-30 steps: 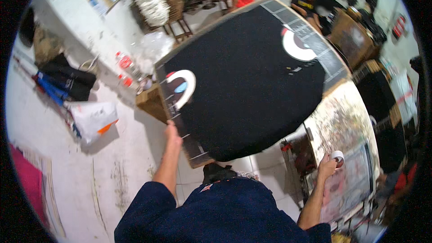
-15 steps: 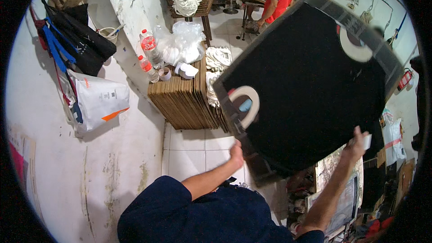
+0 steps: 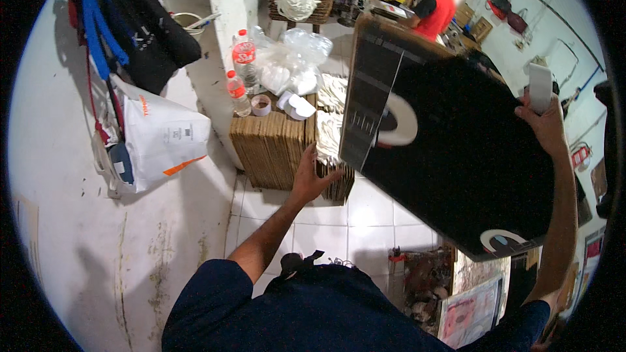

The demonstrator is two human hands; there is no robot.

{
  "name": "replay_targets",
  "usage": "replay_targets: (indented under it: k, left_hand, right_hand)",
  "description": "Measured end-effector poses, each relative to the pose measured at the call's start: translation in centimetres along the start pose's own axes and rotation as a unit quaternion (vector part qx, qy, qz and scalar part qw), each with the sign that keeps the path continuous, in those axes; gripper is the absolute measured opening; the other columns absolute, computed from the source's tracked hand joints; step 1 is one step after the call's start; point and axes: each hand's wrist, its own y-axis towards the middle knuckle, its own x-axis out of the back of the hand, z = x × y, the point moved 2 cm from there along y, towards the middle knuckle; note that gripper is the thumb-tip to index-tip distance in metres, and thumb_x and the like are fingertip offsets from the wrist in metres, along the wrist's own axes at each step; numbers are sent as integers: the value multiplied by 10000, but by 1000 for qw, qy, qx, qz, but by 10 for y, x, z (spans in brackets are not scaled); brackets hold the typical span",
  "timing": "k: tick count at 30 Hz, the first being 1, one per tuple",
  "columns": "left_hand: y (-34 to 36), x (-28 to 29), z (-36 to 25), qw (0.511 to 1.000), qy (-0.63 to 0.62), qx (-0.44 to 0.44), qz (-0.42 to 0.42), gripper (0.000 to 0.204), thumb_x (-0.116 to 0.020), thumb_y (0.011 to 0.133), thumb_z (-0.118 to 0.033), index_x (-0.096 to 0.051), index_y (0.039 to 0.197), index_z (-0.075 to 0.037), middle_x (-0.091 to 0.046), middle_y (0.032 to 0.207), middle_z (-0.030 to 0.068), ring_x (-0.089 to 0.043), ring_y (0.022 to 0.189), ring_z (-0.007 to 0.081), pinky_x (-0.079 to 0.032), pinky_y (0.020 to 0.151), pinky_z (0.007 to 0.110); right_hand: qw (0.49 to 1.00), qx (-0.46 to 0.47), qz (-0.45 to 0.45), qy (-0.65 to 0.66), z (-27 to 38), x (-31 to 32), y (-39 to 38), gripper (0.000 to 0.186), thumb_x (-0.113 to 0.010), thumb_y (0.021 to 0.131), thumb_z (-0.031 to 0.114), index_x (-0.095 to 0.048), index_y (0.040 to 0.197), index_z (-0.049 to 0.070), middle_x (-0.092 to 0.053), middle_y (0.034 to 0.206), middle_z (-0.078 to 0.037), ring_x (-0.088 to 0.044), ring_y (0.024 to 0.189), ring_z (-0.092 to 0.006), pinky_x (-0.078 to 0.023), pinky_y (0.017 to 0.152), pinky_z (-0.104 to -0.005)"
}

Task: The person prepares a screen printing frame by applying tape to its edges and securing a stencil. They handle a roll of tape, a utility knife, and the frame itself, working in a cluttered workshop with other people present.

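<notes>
A large flat board [image 3: 370, 94] covered with black cloth [image 3: 466, 137] hangs tilted in front of me. Cream curved bands [image 3: 399, 120] show on the cloth, and dark tape runs along the board's left end. My right hand [image 3: 544, 120] is closed at the board's upper right edge. A small white block [image 3: 540, 88] sticks up from that same hand; its kind is unclear. My left hand [image 3: 312, 179] is off the board, its fingers spread, close to the stack of brown boards [image 3: 267, 146].
On the stack stand plastic bottles [image 3: 244, 58], a tape roll [image 3: 261, 105] and clear plastic bags [image 3: 293, 58]. White bundles [image 3: 331, 137] lie beside them. Bags [image 3: 166, 133] hang on the left wall. A framed screen [image 3: 473, 313] lies lower right. Two people [image 3: 435, 13] work at the back.
The board has turned clockwise and shifted right. My left hand has let go of its lower left edge and opened. My right hand has risen along the right side, still with the white block.
</notes>
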Motion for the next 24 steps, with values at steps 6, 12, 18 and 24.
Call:
replay_targets:
  k: [6,12,18,24]
  left_hand:
    - [-23,62,-17,988,-76,-114,-75,1233,-962,719,-403,-196,1583,31,-422,1541,236,-407,1446,335,-326,1212,470]
    - [-50,163,-20,963,-234,42,-128,340,-693,998,-236,-653,1238,1,-722,1109,57,-658,965,173,-524,902,358]
    - [-20,221,-71,831,-235,-87,-497,170,-585,1049,-118,-635,1166,-6,-683,1134,62,-602,1003,140,-481,930,324]
    - [67,256,-111,708,-131,-231,-655,254,-574,1077,-207,-586,1210,9,-686,1203,144,-664,1071,213,-514,975,384]
  right_hand:
    - [980,16,164,110,70,-65,58,505,-856,798,30,-539,1191,28,-673,1085,-70,-664,1055,-178,-564,969,-357]
    - [974,178,140,-8,138,-122,166,638,-919,758,177,-540,1248,21,-709,1134,-117,-673,1069,-204,-562,953,-400]
    - [860,490,39,136,299,-201,303,559,-911,769,236,-635,1188,-10,-734,1081,-150,-695,1052,-255,-547,925,-423]
    - [719,656,-28,226,501,-259,440,448,-894,783,236,-704,1070,-50,-747,995,-169,-705,989,-277,-531,905,-429]
